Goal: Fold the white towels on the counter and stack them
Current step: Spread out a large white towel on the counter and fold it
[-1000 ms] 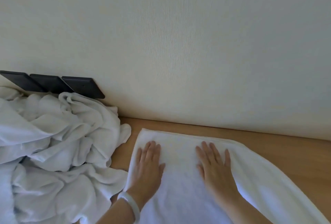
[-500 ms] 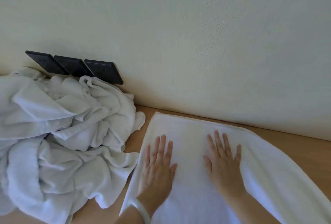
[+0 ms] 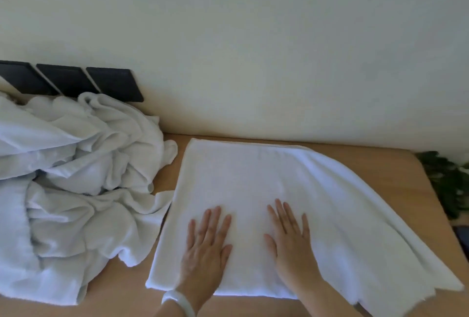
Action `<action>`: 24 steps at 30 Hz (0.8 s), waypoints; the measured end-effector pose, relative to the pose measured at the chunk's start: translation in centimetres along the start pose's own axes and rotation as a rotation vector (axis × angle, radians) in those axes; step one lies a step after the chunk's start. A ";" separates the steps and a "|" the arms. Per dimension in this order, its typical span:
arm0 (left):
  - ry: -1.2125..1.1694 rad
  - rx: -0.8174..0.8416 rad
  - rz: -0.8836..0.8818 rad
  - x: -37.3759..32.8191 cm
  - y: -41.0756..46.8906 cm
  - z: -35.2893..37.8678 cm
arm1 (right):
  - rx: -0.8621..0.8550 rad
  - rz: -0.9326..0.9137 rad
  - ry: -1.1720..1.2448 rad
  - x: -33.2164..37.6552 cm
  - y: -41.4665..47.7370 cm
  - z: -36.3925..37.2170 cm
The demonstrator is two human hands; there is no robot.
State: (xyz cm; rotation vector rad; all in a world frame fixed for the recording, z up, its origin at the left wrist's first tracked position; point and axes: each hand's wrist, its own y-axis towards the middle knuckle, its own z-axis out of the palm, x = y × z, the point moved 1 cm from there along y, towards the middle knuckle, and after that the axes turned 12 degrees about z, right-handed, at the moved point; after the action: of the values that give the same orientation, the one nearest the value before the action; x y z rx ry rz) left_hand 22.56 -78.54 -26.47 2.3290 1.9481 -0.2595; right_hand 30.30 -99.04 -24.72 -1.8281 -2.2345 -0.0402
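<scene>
A white towel [image 3: 253, 179] lies spread and folded over on the wooden counter [image 3: 380, 164], its right part draping over the counter's right front edge. My left hand [image 3: 205, 245] and my right hand [image 3: 291, 243] press flat on its near half, palms down, fingers apart, side by side. To the left sits a crumpled heap of white towels [image 3: 76, 177], touching the flat towel's left edge. A white bangle [image 3: 177, 301] is on my left wrist.
The pale wall [image 3: 253, 50] rises right behind the counter. Three black panels [image 3: 76, 81] sit on the wall above the heap. Green leaves [image 3: 446, 179] show past the counter's right end, with a dark object [image 3: 463, 238] below them.
Both hands have slid toward me over the towel, from its far half to its near half. The view has pulled back, showing more of the counter and the leaves.
</scene>
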 end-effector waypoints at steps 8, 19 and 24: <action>-0.024 0.029 0.143 -4.4 4.6 -1.0 | -0.257 0.713 0.425 -17.7 -9.2 -9.6; -0.057 0.451 0.152 -15.6 12.8 0.0 | 0.176 1.180 1.765 -26.0 -6.7 -11.3; -0.071 0.492 0.138 -15.4 12.7 0.2 | 0.476 0.901 1.723 -26.1 -4.3 -12.2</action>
State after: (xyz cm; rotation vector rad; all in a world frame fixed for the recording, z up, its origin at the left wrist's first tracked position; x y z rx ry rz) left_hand 32.45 -95.77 -24.20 2.6768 1.8387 -0.8851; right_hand 33.00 -127.22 -17.91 -1.2962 -0.1901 -0.5684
